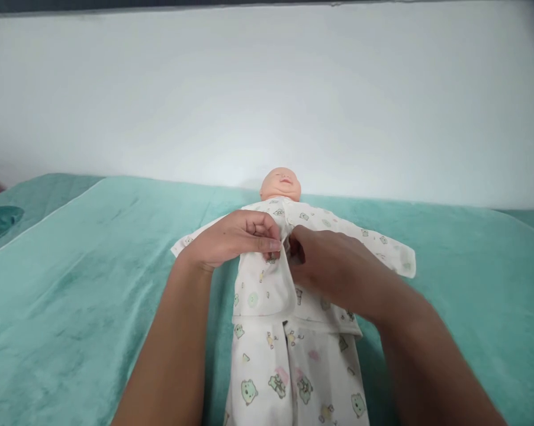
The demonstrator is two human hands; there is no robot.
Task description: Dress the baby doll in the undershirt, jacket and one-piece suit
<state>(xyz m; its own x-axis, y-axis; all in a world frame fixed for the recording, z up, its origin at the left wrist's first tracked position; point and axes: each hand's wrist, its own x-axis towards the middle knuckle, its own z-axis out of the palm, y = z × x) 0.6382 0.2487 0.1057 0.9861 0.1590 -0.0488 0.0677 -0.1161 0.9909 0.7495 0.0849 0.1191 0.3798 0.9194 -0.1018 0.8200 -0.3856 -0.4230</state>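
A baby doll (281,183) lies on its back, head away from me, dressed in a white printed baby shirt (262,290) and matching trousers (267,378). Both sleeves stretch out to the sides. My left hand (244,236) pinches the edge of the shirt's front flap between thumb and fingers and lifts it a little at the chest. Opposite it, my right hand (320,254) is curled at the other side of the front opening. Its fingertips are mostly hidden behind the hand and the cloth, so what they grip cannot be made out.
A green plush blanket (93,284) spreads under the doll, with soft wrinkles on the left. Behind the doll's head rises a white wall (267,89). A darker fold of green cloth (0,222) lies at the far left edge.
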